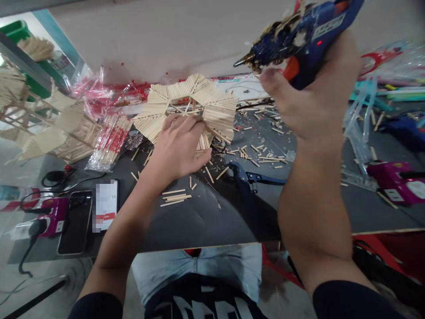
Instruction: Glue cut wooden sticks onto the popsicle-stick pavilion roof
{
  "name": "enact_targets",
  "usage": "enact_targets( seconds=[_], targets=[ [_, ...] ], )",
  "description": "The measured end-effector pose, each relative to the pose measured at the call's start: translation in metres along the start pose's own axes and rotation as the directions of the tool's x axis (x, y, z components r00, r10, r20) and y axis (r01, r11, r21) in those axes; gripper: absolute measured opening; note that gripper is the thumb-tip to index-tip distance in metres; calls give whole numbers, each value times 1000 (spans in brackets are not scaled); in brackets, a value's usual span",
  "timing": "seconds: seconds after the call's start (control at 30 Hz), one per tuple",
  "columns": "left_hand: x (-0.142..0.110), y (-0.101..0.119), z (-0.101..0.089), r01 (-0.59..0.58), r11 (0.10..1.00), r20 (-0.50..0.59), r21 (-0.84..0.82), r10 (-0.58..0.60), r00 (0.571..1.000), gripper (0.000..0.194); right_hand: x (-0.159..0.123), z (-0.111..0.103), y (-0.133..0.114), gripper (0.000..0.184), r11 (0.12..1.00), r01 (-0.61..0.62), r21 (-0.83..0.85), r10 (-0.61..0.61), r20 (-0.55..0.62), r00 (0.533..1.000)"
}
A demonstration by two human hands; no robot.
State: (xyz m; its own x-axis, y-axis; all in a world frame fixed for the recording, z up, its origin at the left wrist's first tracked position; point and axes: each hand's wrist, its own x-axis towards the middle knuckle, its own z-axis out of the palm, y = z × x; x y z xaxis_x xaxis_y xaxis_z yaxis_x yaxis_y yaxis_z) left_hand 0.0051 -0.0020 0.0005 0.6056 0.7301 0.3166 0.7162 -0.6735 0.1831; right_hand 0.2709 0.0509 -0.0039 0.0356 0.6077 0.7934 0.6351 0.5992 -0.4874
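Note:
High on the right, my right hand (pixel 312 97) grips a blue hot glue gun (pixel 299 35). Its metal nozzle points left, a red light glows on its body, and brown residue cakes its front. My left hand (pixel 181 141) is closed over the near side of a star-shaped lattice of thin wooden sticks (pixel 219 117), fingers curled into its open middle. The fingertips are partly hidden there. A gap separates the nozzle from the lattice. Loose wooden sticks (pixel 175 198) lie on the dark table just in front of my left hand.
Blue-handled cutters (pixel 244 175) lie right of centre, near scattered stick offcuts (pixel 265 157). Leftward are a bagged bundle of sticks (pixel 111 139), another stick structure (pixel 49 128), two phones (pixel 75 221) and a purple power adapter (pixel 56 217). Another purple adapter (pixel 395 181) and clear glue sticks (pixel 360 128) sit right.

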Motion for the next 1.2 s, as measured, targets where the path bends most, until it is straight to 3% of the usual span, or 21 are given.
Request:
enact_targets(
  seconds=[0.1,0.2,0.37,0.57,0.8,1.2],
  targets=[
    [-1,-7,-6,18,996,7,-93,-18,1000,42,-1,-3,0,48,1000,-26,-14,26,4,1000],
    [-3,-16,-19,65,983,8,-172,-65,998,48,-3,-12,-2,44,995,-31,-98,45,134,990],
    [-11,-38,-42,179,970,-39,-167,-188,981,56,-6,-14,1,47,965,35,-261,69,377,923],
    [-18,-51,-49,131,972,7,-195,-132,991,56,-6,-3,-2,31,942,84,-326,106,524,845],
    [-16,-47,-48,120,984,29,-130,-117,993,54,-6,-3,-3,34,935,102,-338,117,569,814],
    [-17,-48,-46,141,985,96,-97,-131,987,59,-5,-5,-5,28,901,154,-405,113,563,819]
  ],
)
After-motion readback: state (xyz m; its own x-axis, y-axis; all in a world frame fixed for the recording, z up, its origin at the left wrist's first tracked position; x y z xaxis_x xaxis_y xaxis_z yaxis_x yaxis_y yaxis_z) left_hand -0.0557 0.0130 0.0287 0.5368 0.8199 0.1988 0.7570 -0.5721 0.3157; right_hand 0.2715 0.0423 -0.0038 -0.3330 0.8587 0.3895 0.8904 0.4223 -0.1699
